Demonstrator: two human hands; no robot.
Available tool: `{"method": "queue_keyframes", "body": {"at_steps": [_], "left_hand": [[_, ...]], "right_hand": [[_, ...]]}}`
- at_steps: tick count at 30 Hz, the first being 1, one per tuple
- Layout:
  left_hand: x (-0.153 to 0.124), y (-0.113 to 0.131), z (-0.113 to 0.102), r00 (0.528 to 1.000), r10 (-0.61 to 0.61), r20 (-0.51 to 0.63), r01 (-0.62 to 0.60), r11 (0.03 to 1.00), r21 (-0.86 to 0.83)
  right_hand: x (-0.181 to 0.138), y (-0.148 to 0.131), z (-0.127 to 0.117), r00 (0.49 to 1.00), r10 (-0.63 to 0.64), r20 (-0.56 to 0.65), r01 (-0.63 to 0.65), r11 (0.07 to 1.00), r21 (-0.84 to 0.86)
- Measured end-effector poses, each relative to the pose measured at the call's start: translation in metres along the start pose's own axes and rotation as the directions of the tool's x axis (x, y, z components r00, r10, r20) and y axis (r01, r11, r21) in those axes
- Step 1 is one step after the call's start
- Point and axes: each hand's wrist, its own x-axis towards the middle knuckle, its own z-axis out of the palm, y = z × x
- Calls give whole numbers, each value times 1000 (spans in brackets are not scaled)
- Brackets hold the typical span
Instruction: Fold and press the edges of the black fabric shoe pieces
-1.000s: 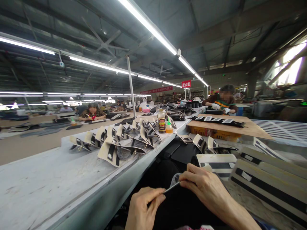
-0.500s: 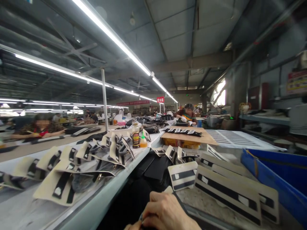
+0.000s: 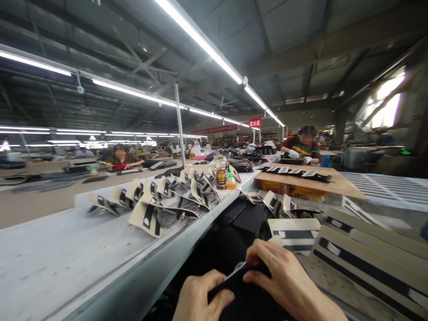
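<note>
Both my hands are at the bottom middle of the head view, gripping a black flat piece of material (image 3: 245, 296). My left hand (image 3: 197, 298) pinches its near left edge with the thumb on top. My right hand (image 3: 284, 278) curls its fingers over the piece's upper edge. The piece lies in front of a dark gap between the white belt (image 3: 67, 249) and the grey table (image 3: 337, 276) on the right. Cream cards with black strips (image 3: 294, 232) lie just beyond my right hand.
Several cream-and-black cut pieces (image 3: 167, 198) are fanned along the white belt. A brown bottle (image 3: 220, 176) and a small orange bottle (image 3: 230, 180) stand behind them. A cardboard sheet (image 3: 321, 185) carries more pieces. A person in white gloves (image 3: 302, 145) works farther along.
The view swung right and back to the left. My hands went from pulling a thin strip between them to closing together on the black piece, lower in view.
</note>
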Motion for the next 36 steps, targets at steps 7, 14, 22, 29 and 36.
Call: {"method": "queue_keyframes", "body": {"at_steps": [7,14,22,29,36], "left_hand": [[-3,24,-11,1000,-13,14,14,991,-136],[-7,26,-20,963,256,81,-245,962,-123],[-2,17,-3,950,312,31,-310,922,233],[1,4,9,967,254,-36,-250,965,78],[-2,-21,18,956,293,-33,-294,954,-52]], "right_hand": [[-3,-10,-10,953,-243,-183,235,970,-66],[-3,-10,-13,911,-340,-233,334,940,-66],[4,-10,-3,942,-290,-170,276,956,-103],[4,-3,-8,976,-203,74,199,978,65],[3,-3,-13,975,-173,138,162,983,90]]}}
